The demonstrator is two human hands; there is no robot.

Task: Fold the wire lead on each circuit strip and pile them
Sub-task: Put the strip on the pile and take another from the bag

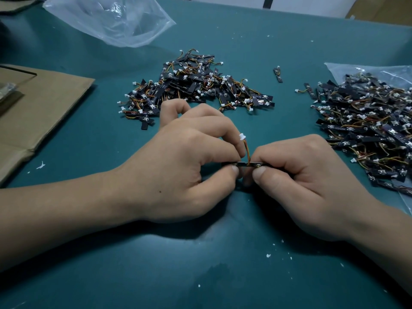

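Step in hand: folding. One strip (244,164) is held level just above the counter (223,264), near centre, between both hands. Left hand (182,166) pinches its left end, thumb on the near side, fingers (214,134) curled over the far side. Right hand (307,181) pinches the right end the same way. Both are closed tight on the strip, with nothing else in either.

The wire lead (247,150) stands up from the strip's middle, between the two forefingers, with its white plug (242,136) free at the top. It is not yet laid flat, so I judge the fold barely begun.

Next move, as I read it: press the lead down along the strip with one fingertip while the other hand stops the strip twisting. The wires are thin, so a gentle bend at the root rather than a sharp kink. Then drop it on a heap.

Two heaps:
- The middle heap (194,83) lies beyond the hands on bare counter.
- The right heap (365,126) spills off a clear bag (356,69) at the right edge.

Which one is finished stock I cannot tell for sure. The bagged one looks like supply, the middle one the likely drop. Loose strips (278,74) lie between them.

Room:
- Open counter near the body, and left of the hands up to the cardboard (44,103).
- A second bag (111,21) lies far left, well apart.
- The reach forward to the middle heap is short, with nothing in the way.
- The right heap sits near the right wrist, so a wide swing there could scatter it.
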